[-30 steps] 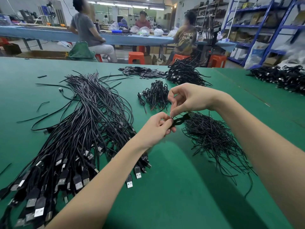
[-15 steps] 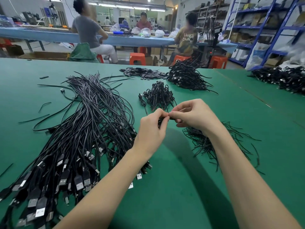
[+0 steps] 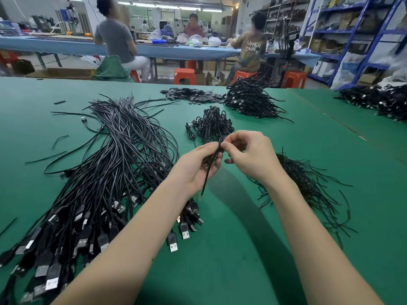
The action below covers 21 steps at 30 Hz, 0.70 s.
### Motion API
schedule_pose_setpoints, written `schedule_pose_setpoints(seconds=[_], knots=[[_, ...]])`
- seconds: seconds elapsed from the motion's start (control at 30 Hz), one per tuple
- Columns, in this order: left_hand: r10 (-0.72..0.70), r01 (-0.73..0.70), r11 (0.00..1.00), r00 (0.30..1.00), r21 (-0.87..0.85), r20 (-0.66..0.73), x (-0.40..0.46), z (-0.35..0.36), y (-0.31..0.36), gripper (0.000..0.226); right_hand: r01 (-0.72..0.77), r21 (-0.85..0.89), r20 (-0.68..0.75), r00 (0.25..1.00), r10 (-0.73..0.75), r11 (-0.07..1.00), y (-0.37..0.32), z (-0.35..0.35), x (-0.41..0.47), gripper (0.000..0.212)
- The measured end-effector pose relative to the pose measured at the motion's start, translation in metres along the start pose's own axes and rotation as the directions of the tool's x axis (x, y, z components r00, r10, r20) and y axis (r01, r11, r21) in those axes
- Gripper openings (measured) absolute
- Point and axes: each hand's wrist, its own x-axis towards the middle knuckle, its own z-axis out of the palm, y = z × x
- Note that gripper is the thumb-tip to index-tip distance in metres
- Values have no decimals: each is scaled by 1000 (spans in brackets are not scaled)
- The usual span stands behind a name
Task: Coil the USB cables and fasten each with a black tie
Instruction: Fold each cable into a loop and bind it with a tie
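Note:
My left hand (image 3: 196, 166) grips a small coiled black USB cable (image 3: 212, 156) above the green table; one loose end hangs down past my palm. My right hand (image 3: 251, 155) pinches a thin black tie (image 3: 221, 140) at the top of that coil, fingertips against the left hand's. A big spread of loose USB cables (image 3: 105, 172) lies to the left, plugs toward me. A heap of loose black ties (image 3: 308, 183) lies to the right, partly behind my right forearm.
A small pile of tied coils (image 3: 213, 125) sits just beyond my hands. A larger cable heap (image 3: 251, 100) and flat black pieces (image 3: 191, 94) lie farther back; another heap (image 3: 378, 100) is at far right. People sit at a blue table behind.
Both hands came together over the coil and lifted slightly away from the tie heap. The right hand now pinches the tie at the coil's top, and a cable end hangs below the left palm.

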Motion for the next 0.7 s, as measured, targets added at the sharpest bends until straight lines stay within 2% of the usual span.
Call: schedule_pose_setpoints(seconds=[0.1, 0.23, 0.33, 0.4, 0.43, 0.5, 0.57, 0.6, 0.63, 0.7], knots=[[-91, 89, 988, 996, -130, -15, -3, -1, 5, 12, -20, 25, -7, 1000, 21, 999, -2, 4, 0, 11], [-134, 134, 977, 991, -168, 12, -5, -1, 10, 22, -15, 74, 33, 999, 12, 997, -2, 2, -2, 9], [-155, 156, 968, 988, -199, 22, -4, -2, 9, 26, 93, -56, -1, 996, -93, 994, -4, 3, -3, 7], [-147, 152, 967, 988, -205, 36, -3, -4, 10, 25, 96, -111, -23, 995, -99, 989, -6, 7, -4, 8], [-129, 136, 973, 990, -186, 49, -3, -5, 10, 25, 48, -57, -22, 999, -50, 997, -6, 8, -4, 10], [-44, 50, 997, 994, -57, 101, -3, -7, 11, 30, -129, 221, 52, 991, 120, 967, -6, 8, -3, 16], [101, -134, 974, 979, 184, 178, -2, -11, 12, 36, -326, 495, 227, 943, 242, 806, -6, 3, -1, 20], [183, -246, 923, 957, 296, 224, -2, -13, 13, 35, -433, 590, 333, 900, 283, 682, -6, 1, -2, 18], [262, -355, 858, 924, 371, 277, -2, -15, 14, 32, -542, 655, 446, 840, 310, 526, -5, -2, -2, 14], [372, -515, 749, 848, 418, 378, -1, -19, 16, 25, -705, 698, 653, 698, 293, 124, -3, -3, -4, 6]])
